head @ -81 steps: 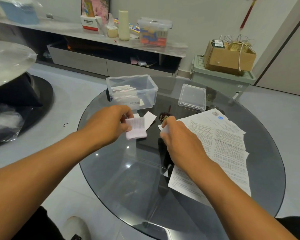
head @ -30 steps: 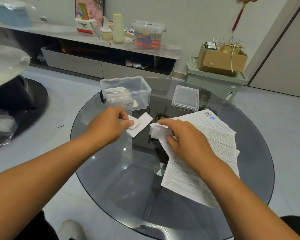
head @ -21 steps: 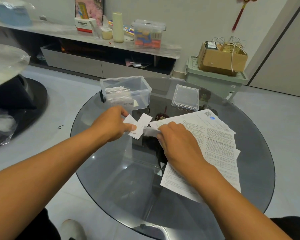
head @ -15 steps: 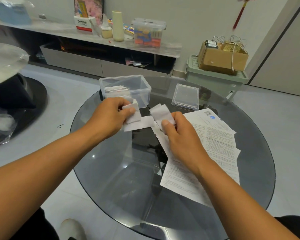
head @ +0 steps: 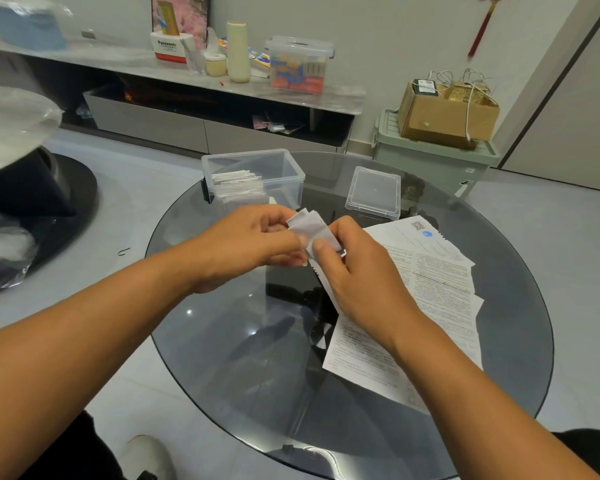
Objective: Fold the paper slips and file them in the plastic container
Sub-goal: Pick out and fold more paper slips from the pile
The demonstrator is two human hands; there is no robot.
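Two hands meet above the round glass table, and from my remote seat I see both pinching one small white paper slip. My left hand curls its fingers and thumb on the slip's left side; my right hand grips the right side, thumb on top. The slip is creased and held clear of the glass, just in front of the open plastic container. That container stands at the table's far edge with folded slips upright along its left side. Its lid lies to the right, apart from it. Printed sheets lie spread under my right wrist.
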